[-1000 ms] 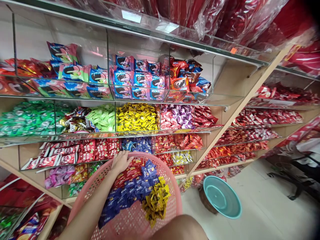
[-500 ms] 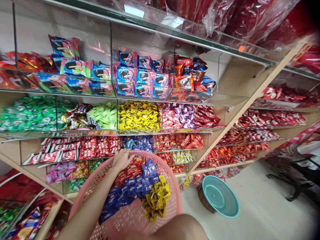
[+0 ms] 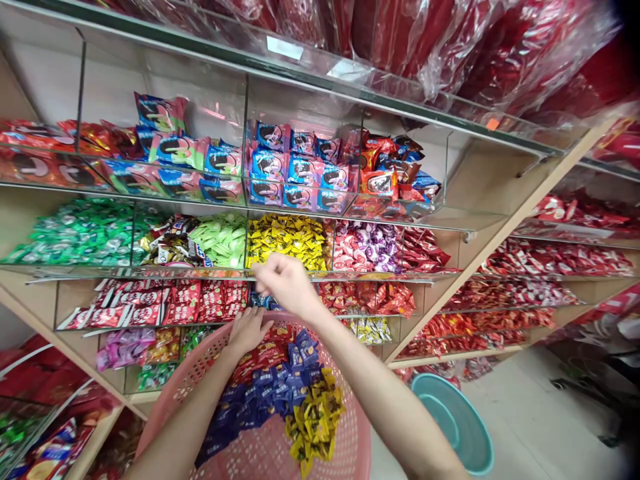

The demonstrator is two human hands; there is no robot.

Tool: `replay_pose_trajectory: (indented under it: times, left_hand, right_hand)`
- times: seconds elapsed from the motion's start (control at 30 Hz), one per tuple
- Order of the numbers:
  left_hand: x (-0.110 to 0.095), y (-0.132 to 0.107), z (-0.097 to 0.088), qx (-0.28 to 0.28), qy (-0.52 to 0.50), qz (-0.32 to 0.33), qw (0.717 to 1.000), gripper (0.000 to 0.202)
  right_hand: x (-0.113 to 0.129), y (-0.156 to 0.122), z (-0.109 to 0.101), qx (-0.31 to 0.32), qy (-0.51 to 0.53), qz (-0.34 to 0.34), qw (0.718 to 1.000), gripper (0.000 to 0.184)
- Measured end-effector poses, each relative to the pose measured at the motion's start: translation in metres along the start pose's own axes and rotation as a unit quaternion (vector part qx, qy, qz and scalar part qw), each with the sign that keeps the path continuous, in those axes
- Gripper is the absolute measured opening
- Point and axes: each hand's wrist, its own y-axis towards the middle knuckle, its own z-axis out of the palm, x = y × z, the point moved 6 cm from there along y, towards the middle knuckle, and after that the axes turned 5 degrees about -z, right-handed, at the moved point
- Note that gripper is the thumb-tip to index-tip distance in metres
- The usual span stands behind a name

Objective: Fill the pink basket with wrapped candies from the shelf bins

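Note:
A pink perforated plastic basket [image 3: 354, 400] stands below me against the shelves. In it lie red-wrapped candies [image 3: 257, 353], dark blue candy packets [image 3: 273, 381] and yellow-wrapped candies [image 3: 315, 420], in separate piles. My left hand [image 3: 250, 330] grips the far rim, fingers over the edge and thumb inside. Over the rim my right hand [image 3: 287, 283] is raised, its fingers curled together; whatever they may hold is hidden. It overlaps the lower edge of the shelf bin with yellow candies [image 3: 287, 240], and blue packets [image 3: 265, 302] partly show behind and below it.
Glass-fronted shelves hold green candies [image 3: 85, 233], cookie packs [image 3: 305, 170], red wafer packs [image 3: 220, 300] and purple-white candies [image 3: 370, 247]. A teal basin [image 3: 453, 423] is on the floor at right. Red plastic-wrapped goods [image 3: 390, 40] fill the top shelf. Wooden dividers [image 3: 475, 280] slant between the racks.
My right arm has come up across the basket, bringing the hand in front of the shelves. My left hand stays on the rim. The view has shifted slightly.

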Motion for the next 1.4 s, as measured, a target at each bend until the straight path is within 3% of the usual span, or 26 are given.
replay_pose_trajectory:
  times: [0.07, 0.1, 0.17, 0.23, 0.27, 0.33, 0.67, 0.9, 1.07, 1.13, 1.27, 1.33, 1.4]
  left_hand:
    - [-0.001, 0.0, -0.002, -0.011, 0.008, 0.006, 1.0, 0.044]
    - [-0.001, 0.0, -0.003, -0.014, 0.011, 0.009, 1.0, 0.043]
    - [-0.001, 0.0, -0.003, -0.014, 0.014, 0.012, 1.0, 0.041]
    - [0.0, 0.0, -0.003, -0.015, 0.017, 0.011, 1.0, 0.041]
    - [0.0, 0.0, -0.003, -0.017, 0.02, 0.011, 1.0, 0.04]
    - [0.0, 0.0, -0.003, -0.021, 0.027, 0.014, 0.999, 0.04]
    - [0.0, 0.0, -0.003, -0.021, 0.025, 0.018, 0.999, 0.04]
    - [0.0, 0.001, -0.002, -0.016, 0.021, 0.016, 1.0, 0.041]
    - [-0.001, 0.001, -0.003, -0.023, 0.038, 0.025, 0.999, 0.043]
    - [-0.001, 0.001, -0.003, -0.026, 0.043, 0.025, 0.998, 0.042]
    - [-0.002, 0.002, -0.002, -0.024, 0.046, 0.025, 0.998, 0.041]
    - [-0.003, 0.002, -0.001, -0.022, 0.045, 0.024, 0.998, 0.041]
    - [-0.003, 0.002, -0.001, -0.019, 0.043, 0.022, 0.999, 0.041]
  right_hand:
    - [-0.025, 0.017, -0.043, -0.053, -0.18, 0.046, 0.981, 0.03]
    - [-0.034, 0.022, -0.063, -0.07, -0.28, 0.067, 0.955, 0.028]
    - [-0.046, 0.031, -0.094, -0.061, -0.468, 0.101, 0.876, 0.027]
    - [-0.056, 0.036, -0.108, 0.004, -0.585, 0.125, 0.802, 0.028]
    - [-0.06, 0.038, -0.11, 0.04, -0.613, 0.132, 0.778, 0.027]
    - [-0.064, 0.041, -0.11, 0.09, -0.629, 0.137, 0.76, 0.025]
    - [-0.076, 0.048, -0.094, 0.176, -0.607, 0.187, 0.752, 0.025]
    - [-0.085, 0.048, -0.093, 0.159, -0.613, 0.167, 0.756, 0.028]
    - [-0.064, 0.044, -0.095, 0.133, -0.609, 0.13, 0.771, 0.024]
    - [-0.045, 0.035, -0.094, 0.11, -0.589, 0.09, 0.795, 0.022]
    - [-0.015, -0.01, -0.086, 0.076, -0.449, -0.019, 0.89, 0.018]
    - [-0.022, -0.048, -0.079, 0.103, -0.376, -0.022, 0.921, 0.016]
    - [-0.045, -0.089, -0.075, 0.14, -0.353, 0.025, 0.925, 0.014]
